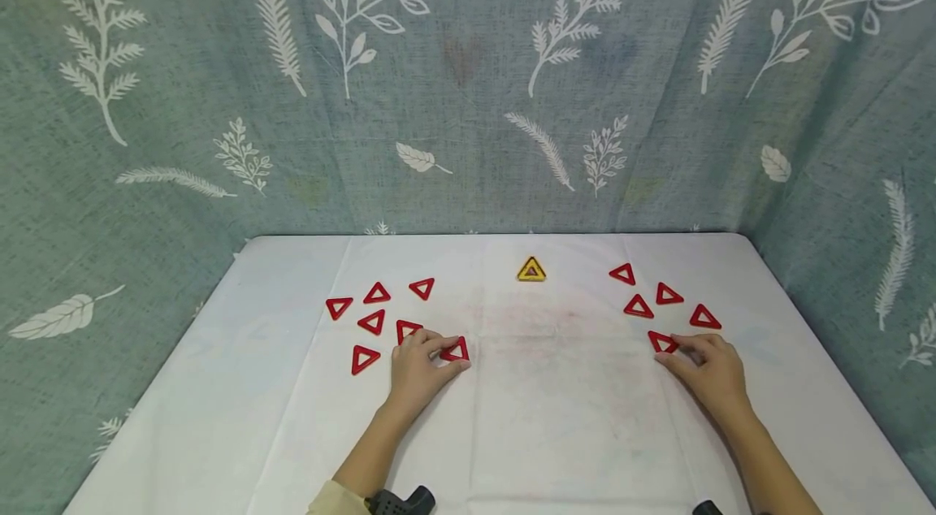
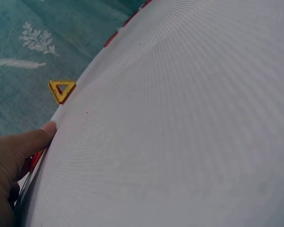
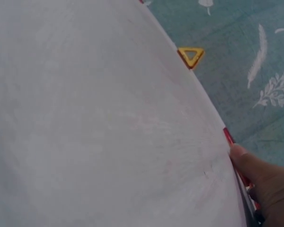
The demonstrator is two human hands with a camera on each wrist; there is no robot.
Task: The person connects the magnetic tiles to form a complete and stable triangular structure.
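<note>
My left hand point(image 1: 418, 373) pinches a red triangle frame point(image 1: 464, 348) between thumb and fingers, low at the white tabletop. Part of that red piece point(image 2: 36, 161) shows under the thumb in the left wrist view. Just behind the left knuckles lies another red triangle point(image 1: 400, 330), partly covered by the hand. On the right, my right hand point(image 1: 715, 375) holds a red triangle point(image 1: 655, 337) by its near right side, thumb and fingertips at its edge. The right wrist view shows this red piece point(image 3: 228, 136) edge-on beyond the thumb.
A yellow triangle point(image 1: 531, 279) stands at the back middle of the white table point(image 1: 563, 417). Several red triangles lie scattered at left, one of them nearest the front point(image 1: 357, 361). Several more lie at right, including one near the far right point(image 1: 705, 326). A patterned curtain point(image 1: 468, 133) encloses the table.
</note>
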